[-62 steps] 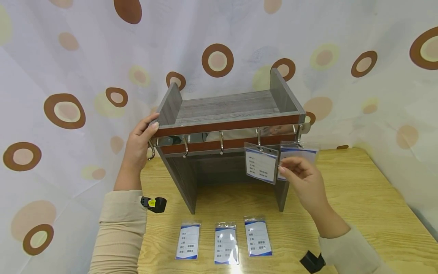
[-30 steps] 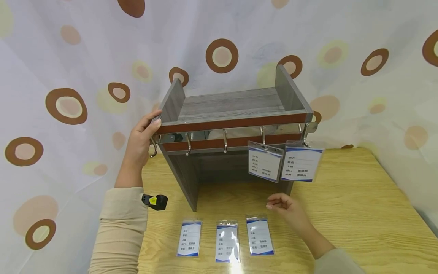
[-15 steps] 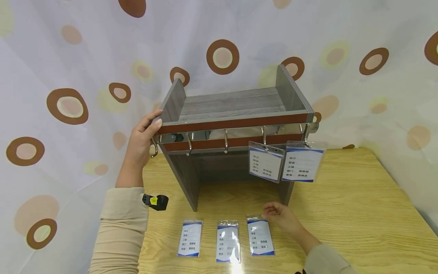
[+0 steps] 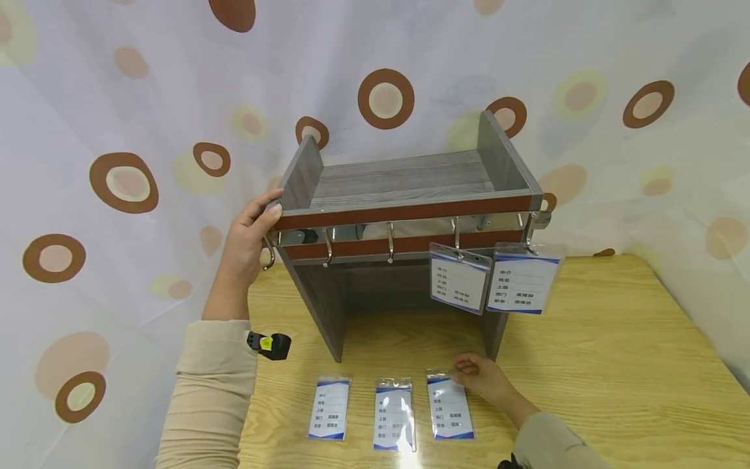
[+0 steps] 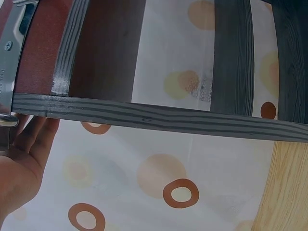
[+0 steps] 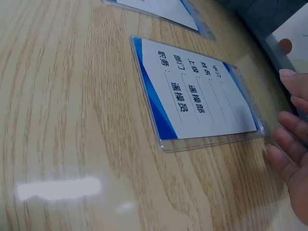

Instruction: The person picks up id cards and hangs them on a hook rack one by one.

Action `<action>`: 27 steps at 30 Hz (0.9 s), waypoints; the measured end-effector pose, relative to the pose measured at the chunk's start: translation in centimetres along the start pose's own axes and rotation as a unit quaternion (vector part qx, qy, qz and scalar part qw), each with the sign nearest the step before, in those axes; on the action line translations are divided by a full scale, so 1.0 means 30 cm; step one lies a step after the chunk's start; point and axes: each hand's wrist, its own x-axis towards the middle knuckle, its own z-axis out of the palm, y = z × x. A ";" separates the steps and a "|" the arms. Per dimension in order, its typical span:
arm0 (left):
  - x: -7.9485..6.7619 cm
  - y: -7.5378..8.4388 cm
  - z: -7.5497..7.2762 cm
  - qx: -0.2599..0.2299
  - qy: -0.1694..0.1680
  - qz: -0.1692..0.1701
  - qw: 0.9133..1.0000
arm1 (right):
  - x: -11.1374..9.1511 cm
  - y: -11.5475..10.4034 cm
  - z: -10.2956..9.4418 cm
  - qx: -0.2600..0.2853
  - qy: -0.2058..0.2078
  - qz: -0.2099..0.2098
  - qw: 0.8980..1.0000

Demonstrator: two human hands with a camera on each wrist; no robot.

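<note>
My left hand [image 4: 245, 238] grips the front left corner of a grey wooden shelf [image 4: 401, 179], thumb on the front edge; in the left wrist view its fingers [image 5: 41, 139] lie against the side panel. My right hand [image 4: 483, 380] hovers at the top right corner of a clear-sleeved name badge [image 4: 450, 409] lying on the table. In the right wrist view the thumb and fingers are spread, with nothing between them, beside the slotted end of that badge [image 6: 197, 91]. Two more badges hang from the shelf's right hooks: one badge [image 4: 459, 280] tilted, the other badge [image 4: 523, 281] facing front.
Two further badges lie in the row to the left, a middle badge [image 4: 394, 415] and a left badge [image 4: 329, 408]. Bare metal hooks [image 4: 390, 242] line the left part of the rail. A patterned curtain [image 4: 433, 39] hangs behind the wooden table [image 4: 609, 365].
The right hand has left the rightmost hanging badge and come down to the right badge on the table. The left hand keeps its grip on the shelf corner.
</note>
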 end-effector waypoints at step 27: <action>0.000 -0.012 -0.001 -0.007 0.002 0.012 1.000 | 0.038 0.066 0.042 -0.212 0.013 -0.064 0.975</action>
